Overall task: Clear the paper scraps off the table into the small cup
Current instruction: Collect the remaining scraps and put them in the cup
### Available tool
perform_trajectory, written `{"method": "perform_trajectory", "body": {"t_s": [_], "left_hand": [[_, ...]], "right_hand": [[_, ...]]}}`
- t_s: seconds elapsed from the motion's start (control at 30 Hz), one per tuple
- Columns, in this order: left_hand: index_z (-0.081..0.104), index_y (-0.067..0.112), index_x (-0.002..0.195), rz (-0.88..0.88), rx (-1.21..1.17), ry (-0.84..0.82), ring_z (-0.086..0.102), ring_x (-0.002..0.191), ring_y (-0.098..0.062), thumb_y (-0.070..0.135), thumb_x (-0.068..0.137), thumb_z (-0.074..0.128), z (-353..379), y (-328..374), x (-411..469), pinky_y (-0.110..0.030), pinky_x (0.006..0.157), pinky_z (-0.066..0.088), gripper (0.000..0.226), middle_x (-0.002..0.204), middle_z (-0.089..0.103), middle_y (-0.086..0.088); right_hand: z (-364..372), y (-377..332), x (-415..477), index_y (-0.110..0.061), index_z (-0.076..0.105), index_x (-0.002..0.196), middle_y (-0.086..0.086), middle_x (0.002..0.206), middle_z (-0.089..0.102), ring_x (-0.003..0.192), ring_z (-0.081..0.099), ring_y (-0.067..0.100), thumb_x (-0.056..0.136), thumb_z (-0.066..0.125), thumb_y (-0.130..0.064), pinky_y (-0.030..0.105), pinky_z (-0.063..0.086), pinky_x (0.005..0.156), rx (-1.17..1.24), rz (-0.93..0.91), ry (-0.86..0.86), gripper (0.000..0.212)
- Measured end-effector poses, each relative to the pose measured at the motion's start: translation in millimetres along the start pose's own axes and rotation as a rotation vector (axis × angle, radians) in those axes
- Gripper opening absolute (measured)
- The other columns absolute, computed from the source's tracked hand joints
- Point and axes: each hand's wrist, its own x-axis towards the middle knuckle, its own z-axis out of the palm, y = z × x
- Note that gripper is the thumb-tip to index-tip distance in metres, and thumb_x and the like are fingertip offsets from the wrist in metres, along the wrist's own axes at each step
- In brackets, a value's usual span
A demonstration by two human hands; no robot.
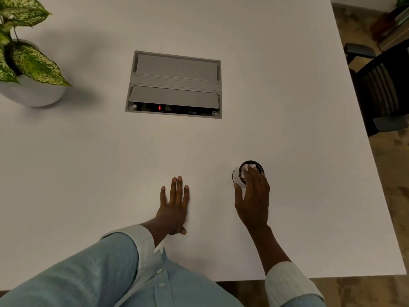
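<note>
A small clear cup (238, 176) with a dark rim stands on the white table (287, 129), right of centre near the front edge. White paper scraps (245, 168) show inside it. My right hand (254, 196) hovers over the cup's near side, fingertips over the rim and touching the scraps, thumb spread beside the cup wall. Whether it pinches a scrap cannot be told. My left hand (176, 202) lies flat on the table to the left of the cup, fingers spread, holding nothing. No loose scraps are visible on the tabletop.
A grey cable box (174, 84) is set into the table's middle, one flap ajar. A potted plant (28, 69) stands at the far left. A dark chair (382, 89) sits past the table's right edge.
</note>
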Motion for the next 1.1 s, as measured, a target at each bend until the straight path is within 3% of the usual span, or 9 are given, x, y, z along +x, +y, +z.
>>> {"method": "perform_trajectory", "body": {"t_s": [0.13,0.27,0.33,0.47,0.7,0.83,0.9,0.97,1.1], "left_hand": [[-0.029,-0.004,0.151,-0.002,0.003,0.003,-0.044,0.137,-0.057,0.073,0.071,0.076,1,-1,1,-0.077,0.115,0.001,0.153,0.148,-0.046,-0.038],[-0.029,-0.003,0.151,0.002,0.002,0.003,-0.043,0.138,-0.056,0.073,0.069,0.076,4,-2,3,-0.076,0.115,-0.001,0.154,0.149,-0.047,-0.036],[-0.029,-0.002,0.151,0.003,0.005,0.005,-0.044,0.138,-0.055,0.074,0.069,0.076,5,-2,4,-0.076,0.115,-0.002,0.154,0.149,-0.046,-0.036],[-0.029,0.0,0.152,0.009,0.013,0.015,-0.044,0.139,-0.053,0.076,0.068,0.075,7,-5,3,-0.075,0.117,-0.004,0.154,0.151,-0.046,-0.033],[-0.029,0.001,0.153,0.013,0.029,0.028,-0.042,0.141,-0.053,0.078,0.069,0.073,7,-6,3,-0.073,0.118,-0.002,0.152,0.151,-0.045,-0.033],[-0.028,0.001,0.153,0.014,0.024,0.021,-0.043,0.14,-0.053,0.078,0.068,0.074,8,-7,5,-0.073,0.118,-0.003,0.153,0.151,-0.045,-0.033],[-0.029,0.001,0.152,0.011,0.025,0.009,-0.044,0.139,-0.053,0.078,0.069,0.073,9,-7,5,-0.073,0.118,-0.005,0.153,0.151,-0.046,-0.033],[-0.03,0.001,0.152,0.009,0.022,0.009,-0.045,0.138,-0.053,0.078,0.07,0.073,8,-7,6,-0.074,0.117,-0.005,0.153,0.151,-0.046,-0.033],[-0.032,0.0,0.151,0.01,0.021,-0.003,-0.045,0.138,-0.053,0.078,0.07,0.072,8,-7,6,-0.074,0.117,-0.004,0.152,0.15,-0.047,-0.033]], "right_hand": [[13,-10,-11,-0.003,0.07,0.115,0.013,0.124,0.062,0.12,0.058,0.03,0.093,0.061,0.006,0.04,0.053,0.098,-0.023,-0.212,0.066,0.025],[40,-12,-19,-0.001,0.069,0.111,0.015,0.117,0.064,0.109,0.062,0.031,0.071,0.072,0.018,0.038,0.061,0.075,-0.119,-0.242,-0.183,0.044],[48,-18,-17,0.002,0.066,0.117,0.023,0.124,0.063,0.113,0.062,0.037,0.062,0.075,0.019,0.042,0.062,0.079,-0.238,-0.21,-0.331,0.058],[63,-22,-9,0.011,0.046,0.139,0.038,0.145,0.044,0.133,0.047,0.047,0.073,0.076,0.005,0.046,0.047,0.108,-0.544,-0.196,-0.587,0.073],[76,-14,-1,0.017,0.045,0.134,0.038,0.133,0.05,0.124,0.053,0.045,0.085,0.064,0.002,0.044,0.05,0.104,-0.713,-0.216,-0.715,0.055],[71,-14,-2,0.002,0.06,0.092,0.019,0.095,0.056,0.089,0.054,0.033,0.074,0.073,0.01,0.035,0.052,0.074,-0.684,-0.293,-0.643,0.024],[64,-19,0,-0.004,0.06,0.07,0.017,0.086,0.06,0.078,0.059,0.028,0.056,0.077,0.016,0.029,0.048,0.053,-0.61,-0.26,-0.604,0.03],[60,-20,0,-0.007,0.058,0.063,0.013,0.081,0.061,0.073,0.061,0.026,0.047,0.079,0.017,0.027,0.04,0.041,-0.571,-0.253,-0.536,0.035],[57,-22,-4,-0.008,0.06,0.065,0.009,0.075,0.06,0.069,0.06,0.025,0.04,0.084,0.014,0.026,0.036,0.039,-0.502,-0.24,-0.52,0.042]]}}
